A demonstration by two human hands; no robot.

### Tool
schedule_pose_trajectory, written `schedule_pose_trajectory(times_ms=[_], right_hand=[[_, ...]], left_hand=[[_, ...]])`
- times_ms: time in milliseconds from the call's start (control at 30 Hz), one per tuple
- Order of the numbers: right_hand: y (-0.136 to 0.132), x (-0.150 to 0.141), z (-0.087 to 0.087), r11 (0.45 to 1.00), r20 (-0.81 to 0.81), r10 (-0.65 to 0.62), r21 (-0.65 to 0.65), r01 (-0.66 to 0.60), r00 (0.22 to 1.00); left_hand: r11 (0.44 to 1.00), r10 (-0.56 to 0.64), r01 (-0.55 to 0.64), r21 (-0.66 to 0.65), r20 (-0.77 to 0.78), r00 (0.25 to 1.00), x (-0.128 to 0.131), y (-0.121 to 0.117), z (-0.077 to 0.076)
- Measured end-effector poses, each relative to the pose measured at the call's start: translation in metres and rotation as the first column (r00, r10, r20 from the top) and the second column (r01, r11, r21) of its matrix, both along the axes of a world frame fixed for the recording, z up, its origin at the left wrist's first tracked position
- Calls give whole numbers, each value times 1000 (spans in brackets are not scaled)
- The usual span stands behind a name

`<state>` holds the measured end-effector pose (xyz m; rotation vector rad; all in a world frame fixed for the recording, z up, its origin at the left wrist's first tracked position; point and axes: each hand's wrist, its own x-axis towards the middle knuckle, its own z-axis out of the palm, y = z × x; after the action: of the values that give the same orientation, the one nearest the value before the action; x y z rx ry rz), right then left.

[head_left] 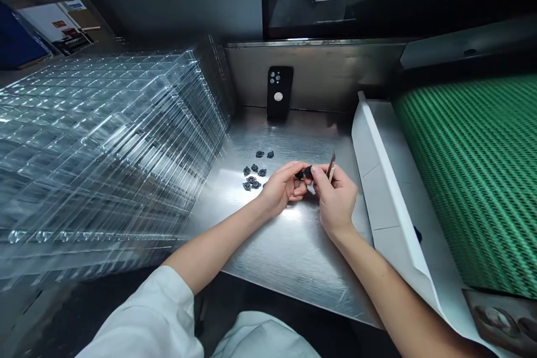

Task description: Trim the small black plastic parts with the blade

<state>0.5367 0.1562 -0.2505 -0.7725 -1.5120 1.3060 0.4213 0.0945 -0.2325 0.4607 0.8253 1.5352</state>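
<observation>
**Inspector A:** Hands and held item?

**Inspector B:** Left hand [285, 189] and right hand [336, 198] are close together above the stainless steel surface [289, 260]. The fingers [319, 174] of both hands are clamped on a small black part [305, 173], partly hidden by them. Whether it is one piece or two, I cannot tell. A slim metal tool [332, 165] stands up beside the right fingers.

**Inspector A:** Surroundings?

**Inspector B:** Loose black parts [251, 174] lie on the surface just left of the left hand. Clear plastic trays [96, 145] are stacked along the left side. A phone in a black case [279, 92] stands against the back panel [319, 72]. A white panel [380, 179] borders the right side, with a green ribbed belt [474, 179] beyond it.
</observation>
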Motion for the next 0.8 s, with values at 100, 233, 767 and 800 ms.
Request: schedule_pose_trajectory(times_ms=[100, 233, 767, 800], right_hand=[[-1, 0, 3, 1000, 1, 7, 7, -7, 1000], [-2, 0, 7, 999, 23, 6, 53, -7, 1000], [-4, -4, 4, 998, 11, 30, 48, -30, 1000], [-4, -4, 4, 998, 6, 37, 46, -37, 999]], left_hand=[[999, -22, 22, 23, -36, 999, -1, -1, 1], [999, -37, 40, 30, -87, 996, -4, -3, 3], [997, 69, -67, 34, -79, 994, -8, -2, 10], [997, 72, -70, 27, -87, 994, -9, -2, 10]])
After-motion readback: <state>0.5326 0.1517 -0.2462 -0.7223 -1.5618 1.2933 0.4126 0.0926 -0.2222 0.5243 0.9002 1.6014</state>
